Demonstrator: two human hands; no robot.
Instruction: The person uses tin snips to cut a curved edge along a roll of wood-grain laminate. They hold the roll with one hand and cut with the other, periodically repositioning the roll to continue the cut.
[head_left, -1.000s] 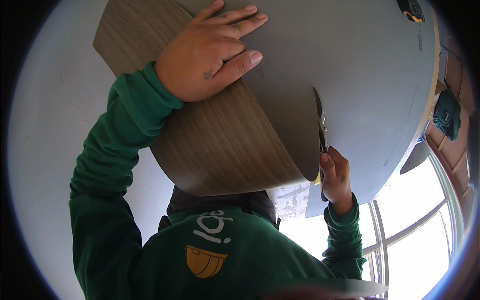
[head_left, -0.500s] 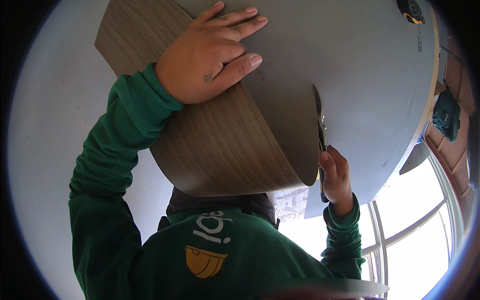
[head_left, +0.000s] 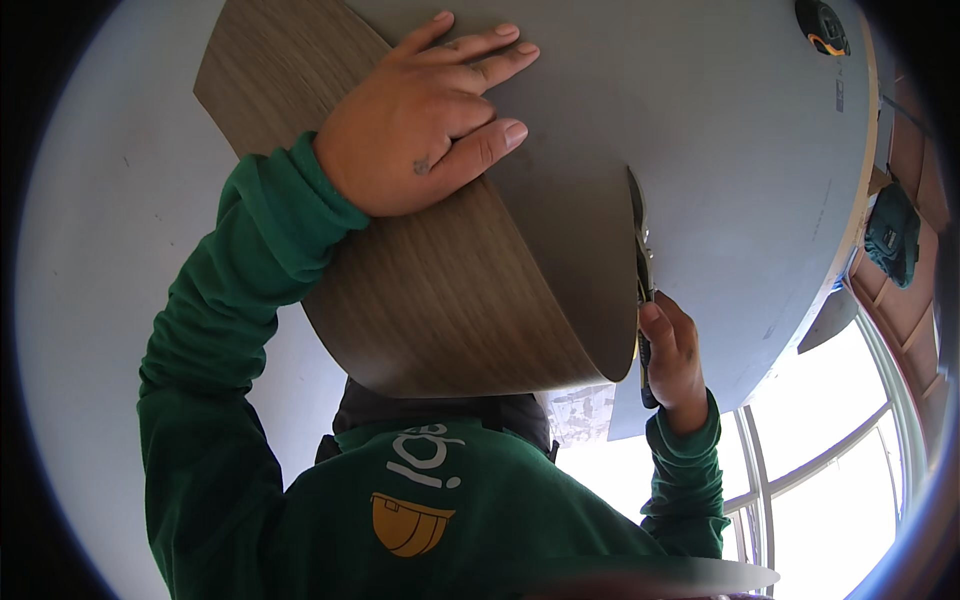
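My left hand (head_left: 420, 125) lies palm down with spread fingers across a wood-grain sheet (head_left: 420, 300) and onto a large grey board (head_left: 750, 140). The sheet bends in a broad curl toward my body, its plain darker back showing inside the curl. My right hand (head_left: 672, 350) is wrapped round metal shears (head_left: 640, 230) at the curl's right edge, blades pointing away from me. Whether the blades are cutting into the sheet I cannot tell.
A black and orange tape measure (head_left: 822, 25) lies at the board's upper right. A dark green bundle (head_left: 890, 235) sits past the board's right edge, near brown flooring (head_left: 915, 160). Bright windows (head_left: 820, 420) show at lower right, and a pale surface (head_left: 110, 300) fills the left.
My left hand and the curled sheet appear slightly lower in the picture, as does the tape measure. My right hand keeps its grip on the shears, with very little movement.
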